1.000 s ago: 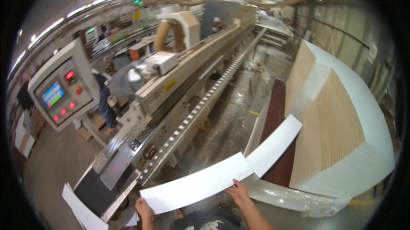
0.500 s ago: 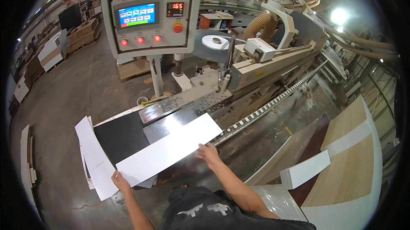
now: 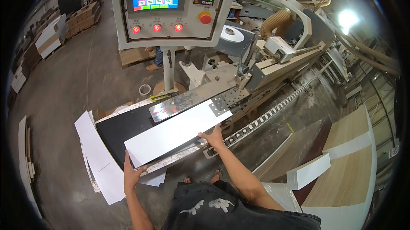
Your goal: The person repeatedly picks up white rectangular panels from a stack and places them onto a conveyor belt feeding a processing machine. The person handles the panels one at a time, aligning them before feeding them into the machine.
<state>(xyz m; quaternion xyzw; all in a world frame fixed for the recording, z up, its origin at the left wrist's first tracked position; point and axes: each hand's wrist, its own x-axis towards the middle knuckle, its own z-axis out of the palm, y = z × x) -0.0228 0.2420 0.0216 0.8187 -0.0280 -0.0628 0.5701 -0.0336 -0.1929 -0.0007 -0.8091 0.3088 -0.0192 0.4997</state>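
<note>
A long white board (image 3: 177,134) lies slantwise on the machine's bed, its far right end beside a steel plate with holes (image 3: 220,105). My left hand (image 3: 132,172) holds the board's near left corner, fingers along the short end and thumb along the long near edge. Farther right, my right hand (image 3: 213,138) grips the same long edge, thumb pointing left and fingertips against the board. A polished metal guide (image 3: 171,107) runs along the board's far side. Black surface (image 3: 121,127) shows to the left of the board.
A control panel with screen and red-lit buttons (image 3: 171,10) stands on a post beyond the bed. White sheets (image 3: 98,161) lie at the left end. A chain conveyor (image 3: 265,118) runs off right. Stacked boards (image 3: 348,166) stand at right. Another person's leg (image 3: 157,59) shows behind the panel.
The white board has moved away from me and rightward, down onto the bed beside the metal guide. Both hands have moved with it, the left from the edge to the corner. The view has shifted.
</note>
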